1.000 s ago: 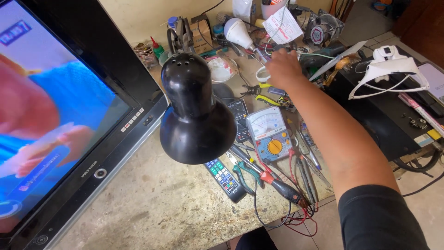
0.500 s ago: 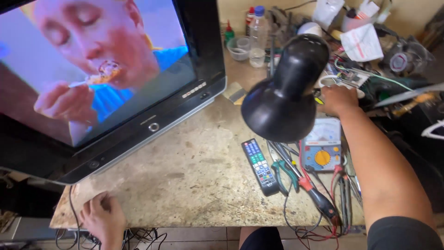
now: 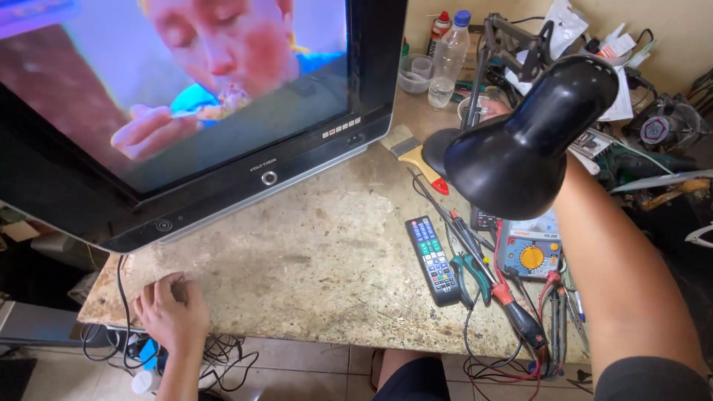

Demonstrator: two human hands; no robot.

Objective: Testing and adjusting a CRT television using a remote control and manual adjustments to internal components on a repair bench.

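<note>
Head view is showing the right hand (image 3: 496, 110) mostly hidden behind the black lamp shade (image 3: 529, 141) at the far right part of the counter (image 3: 319, 252), so its grip I cannot tell. The left hand (image 3: 172, 312) is lying on the near left corner of the counter, fingers loosely bent, holding nothing. The television (image 3: 200, 111) is covering the far left side. Bare stone is lying open between the television and the remote control (image 3: 433, 260).
</note>
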